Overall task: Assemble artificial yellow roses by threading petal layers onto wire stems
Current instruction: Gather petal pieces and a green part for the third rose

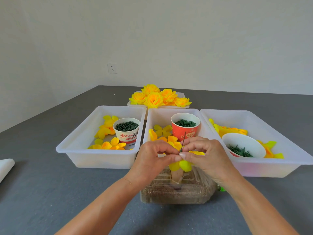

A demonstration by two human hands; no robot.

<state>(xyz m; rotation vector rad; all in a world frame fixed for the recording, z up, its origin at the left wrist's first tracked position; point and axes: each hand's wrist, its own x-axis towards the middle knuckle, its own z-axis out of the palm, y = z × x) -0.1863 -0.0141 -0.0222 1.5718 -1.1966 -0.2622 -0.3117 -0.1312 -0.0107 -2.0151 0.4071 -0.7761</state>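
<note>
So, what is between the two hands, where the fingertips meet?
In the head view, a thin green wire stem stands between the left hand and right hand, with yellow petals gathered just below.

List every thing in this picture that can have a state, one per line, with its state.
left hand: pinching the petals at the stem
right hand: pinching the petals at the stem
wire stem: upright, threaded through petals
petal layers: held on the stem
red cup: upright, filled with green rings
white printed cup: upright, filled with green pieces
white bowl: tilted, partly filled
finished roses: piled on far tray
</note>
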